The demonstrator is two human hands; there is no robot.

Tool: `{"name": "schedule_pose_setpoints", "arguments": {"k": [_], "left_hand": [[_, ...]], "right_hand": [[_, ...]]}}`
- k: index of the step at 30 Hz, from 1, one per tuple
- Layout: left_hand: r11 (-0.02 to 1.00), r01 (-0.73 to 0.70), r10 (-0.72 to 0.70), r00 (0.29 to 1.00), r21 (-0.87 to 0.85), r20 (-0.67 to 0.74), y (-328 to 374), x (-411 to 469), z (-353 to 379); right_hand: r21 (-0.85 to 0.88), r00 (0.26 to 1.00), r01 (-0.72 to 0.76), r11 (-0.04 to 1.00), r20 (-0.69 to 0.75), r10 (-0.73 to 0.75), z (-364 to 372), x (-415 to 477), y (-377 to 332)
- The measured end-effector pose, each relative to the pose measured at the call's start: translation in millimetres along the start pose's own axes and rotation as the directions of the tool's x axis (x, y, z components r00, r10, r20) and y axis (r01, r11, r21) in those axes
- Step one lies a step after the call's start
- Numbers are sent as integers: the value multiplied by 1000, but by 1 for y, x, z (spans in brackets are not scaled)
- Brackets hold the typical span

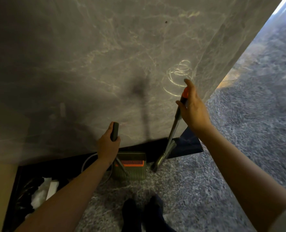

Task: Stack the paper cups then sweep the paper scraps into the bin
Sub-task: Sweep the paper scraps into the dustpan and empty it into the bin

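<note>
My left hand (108, 146) grips the dark upright handle (114, 131) of a green dustpan (130, 166), which stands on the floor and has an orange comb. My right hand (193, 108) holds the grey broom (173, 129) near its orange top, thumb on one side and fingers fairly straight behind it, index finger pointing up. The broom leans toward the marble wall, and its head (157, 163) touches the floor beside the dustpan. A bin with a black liner (24, 190) at lower left holds white paper scraps (40, 193). No paper cups are in view.
A grey marble wall (105, 56) fills the view ahead, with a dark base strip (185, 146) along the floor. Speckled grey floor (239, 131) spreads to the right. My feet in dark socks (144, 213) stand just behind the dustpan. A white cord (88, 160) curls by the wall.
</note>
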State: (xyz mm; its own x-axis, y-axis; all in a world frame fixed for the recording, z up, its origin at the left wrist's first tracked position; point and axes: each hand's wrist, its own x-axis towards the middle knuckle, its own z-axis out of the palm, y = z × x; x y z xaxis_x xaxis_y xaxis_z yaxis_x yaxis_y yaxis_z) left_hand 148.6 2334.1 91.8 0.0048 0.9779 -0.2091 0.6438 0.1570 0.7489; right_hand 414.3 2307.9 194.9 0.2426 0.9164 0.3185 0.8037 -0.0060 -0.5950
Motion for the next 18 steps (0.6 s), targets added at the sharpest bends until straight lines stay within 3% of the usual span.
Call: {"name": "schedule_pose_setpoints", "arguments": {"k": [9,18], "left_hand": [[997,-29,24,997,-77,-74,5,21,-7],[996,59,-67,990,-70,-122,3,28,16]], "right_hand": [[-145,998,-17,989,-65,8,-10,52,-16],[-96,985,-120,988,112,131,44,73,19]]}}
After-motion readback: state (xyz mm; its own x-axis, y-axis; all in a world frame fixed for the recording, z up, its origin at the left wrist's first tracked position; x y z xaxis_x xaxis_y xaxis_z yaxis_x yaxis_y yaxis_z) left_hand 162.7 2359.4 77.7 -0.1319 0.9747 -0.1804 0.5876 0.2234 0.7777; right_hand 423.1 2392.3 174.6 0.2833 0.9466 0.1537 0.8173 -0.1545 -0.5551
